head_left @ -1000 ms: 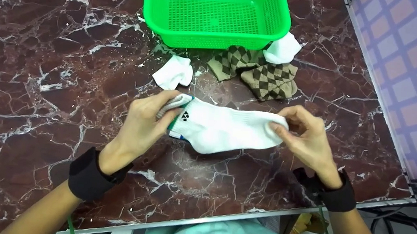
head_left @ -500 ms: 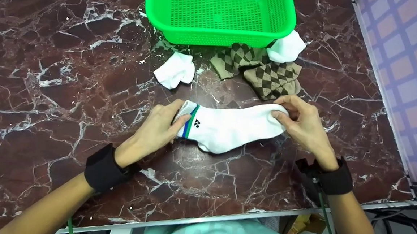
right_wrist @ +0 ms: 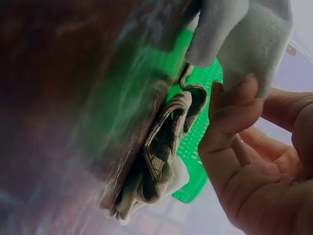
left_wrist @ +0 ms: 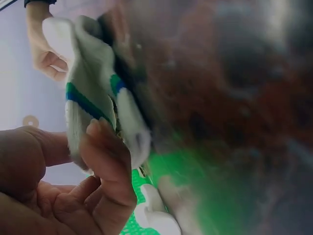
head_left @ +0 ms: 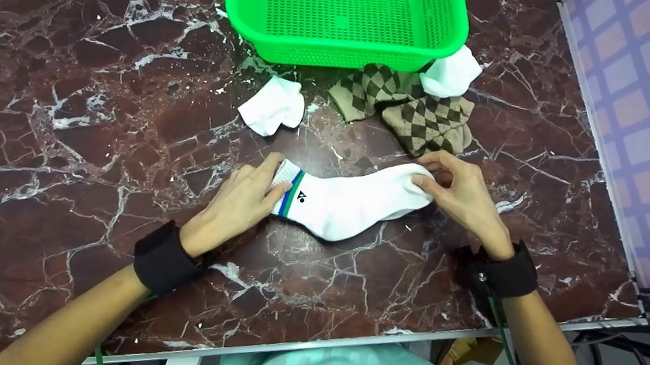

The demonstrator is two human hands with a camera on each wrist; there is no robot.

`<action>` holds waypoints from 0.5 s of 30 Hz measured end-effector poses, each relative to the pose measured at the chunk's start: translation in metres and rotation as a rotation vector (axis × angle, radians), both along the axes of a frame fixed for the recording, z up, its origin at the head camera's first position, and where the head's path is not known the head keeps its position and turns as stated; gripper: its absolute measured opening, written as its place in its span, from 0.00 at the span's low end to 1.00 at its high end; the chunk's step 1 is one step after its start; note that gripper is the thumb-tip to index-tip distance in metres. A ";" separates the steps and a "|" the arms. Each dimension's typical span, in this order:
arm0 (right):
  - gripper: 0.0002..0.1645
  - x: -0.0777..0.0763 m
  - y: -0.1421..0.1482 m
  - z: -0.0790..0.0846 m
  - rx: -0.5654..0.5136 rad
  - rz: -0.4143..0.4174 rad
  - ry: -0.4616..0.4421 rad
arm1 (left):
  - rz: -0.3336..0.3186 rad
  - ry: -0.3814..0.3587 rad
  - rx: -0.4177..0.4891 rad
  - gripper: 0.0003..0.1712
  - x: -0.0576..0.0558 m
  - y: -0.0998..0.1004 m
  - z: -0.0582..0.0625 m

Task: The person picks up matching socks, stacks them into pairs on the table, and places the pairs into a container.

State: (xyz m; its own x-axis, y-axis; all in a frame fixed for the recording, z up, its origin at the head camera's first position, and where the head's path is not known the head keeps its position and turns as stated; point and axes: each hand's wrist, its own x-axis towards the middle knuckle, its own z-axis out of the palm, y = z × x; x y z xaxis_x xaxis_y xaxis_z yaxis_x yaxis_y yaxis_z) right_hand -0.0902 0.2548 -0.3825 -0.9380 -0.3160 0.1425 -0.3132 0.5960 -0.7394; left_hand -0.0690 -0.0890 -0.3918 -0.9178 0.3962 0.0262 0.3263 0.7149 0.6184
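A white knitted sock (head_left: 352,204) with blue-and-green stripes is pinched at the cuff by the left hand (head_left: 237,201), at the toe by the right hand (head_left: 462,192).

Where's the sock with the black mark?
In the head view, the marked sock is mid-picture below the green basket, held between left hand and right hand.

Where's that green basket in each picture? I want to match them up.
Head view: the green basket is at top centre, cut off by the edge.
Left wrist view: only a sliver of it, bottom, left of centre.
Right wrist view: right of centre, behind the checked socks.
Shared landmark: the white socks held by the left hand and right hand.
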 end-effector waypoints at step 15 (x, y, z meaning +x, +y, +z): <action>0.23 -0.005 0.008 -0.012 0.193 0.054 -0.045 | 0.035 -0.009 -0.257 0.22 0.001 0.001 0.000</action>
State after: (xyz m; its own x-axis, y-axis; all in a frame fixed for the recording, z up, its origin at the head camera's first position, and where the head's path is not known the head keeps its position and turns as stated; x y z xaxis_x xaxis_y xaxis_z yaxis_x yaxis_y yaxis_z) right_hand -0.0951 0.2624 -0.3942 -0.9229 -0.3836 0.0325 -0.3176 0.7111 -0.6273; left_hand -0.0677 -0.0882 -0.3919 -0.9308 0.3569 -0.0792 0.2942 0.8598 0.4173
